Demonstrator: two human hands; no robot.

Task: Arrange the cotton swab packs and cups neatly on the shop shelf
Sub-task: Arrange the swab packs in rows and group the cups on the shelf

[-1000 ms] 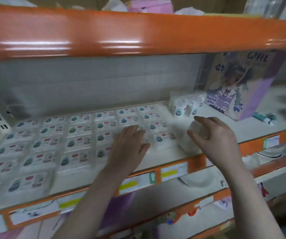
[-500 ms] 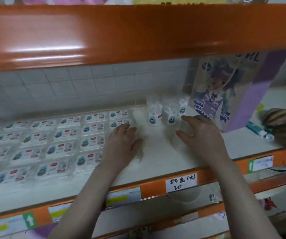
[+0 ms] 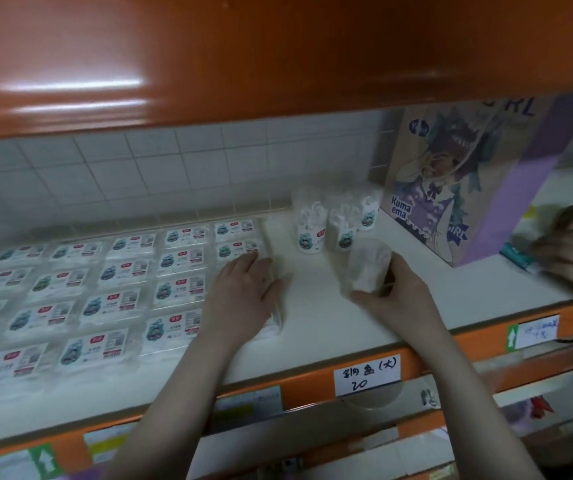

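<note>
On the white shelf [image 3: 312, 317], your right hand [image 3: 402, 292] holds a clear plastic cup [image 3: 368, 268]; your left hand [image 3: 243, 296] presses flat on cotton swab packs [image 3: 181, 289].

We see glossy orange shelf edges [image 3: 430, 358] around a white shelf board, a pale grid-tiled back wall [image 3: 174, 168], clear swab packs [image 3: 119, 299] with white labels and red tags, clear cups [image 3: 309, 233] at one o'clock, and a purple-and-tan cartoon bag [image 3: 468, 188] at two o'clock
</note>
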